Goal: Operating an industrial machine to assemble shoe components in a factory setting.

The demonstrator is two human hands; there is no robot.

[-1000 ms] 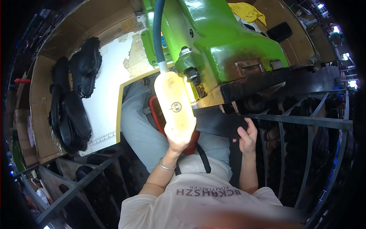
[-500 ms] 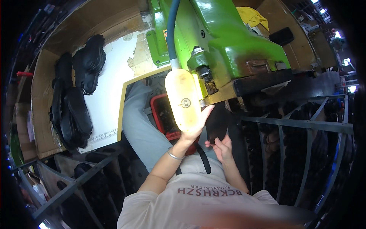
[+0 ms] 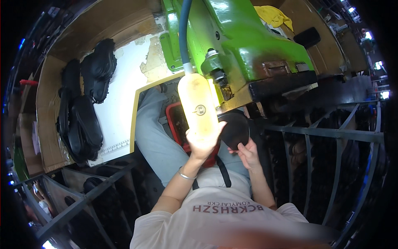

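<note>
Below the head of a green machine (image 3: 265,45), a black shoe sole (image 3: 235,132) is held with its smooth rounded face toward me. My right hand (image 3: 248,154) pinches its near edge between thumb and fingers. Just left of the sole is my left hand (image 3: 201,150), its thumb stretched toward the sole's left side. A glowing yellow lamp (image 3: 199,99) on a blue flexible hose (image 3: 184,33) covers that hand's other fingers, so their grip does not show.
Several black soles (image 3: 85,124) lie on the white tabletop (image 3: 114,112) at left, walled by cardboard (image 3: 49,133). A red bin (image 3: 176,124) sits below, between my legs. Metal racks (image 3: 327,135) flank me on both sides. A yellow cloth (image 3: 273,16) lies at the back right.
The sole has tilted, and more of its broad face now shows. My right hand has shifted slightly right and up with it; my left hand has drawn slightly left and down.
</note>
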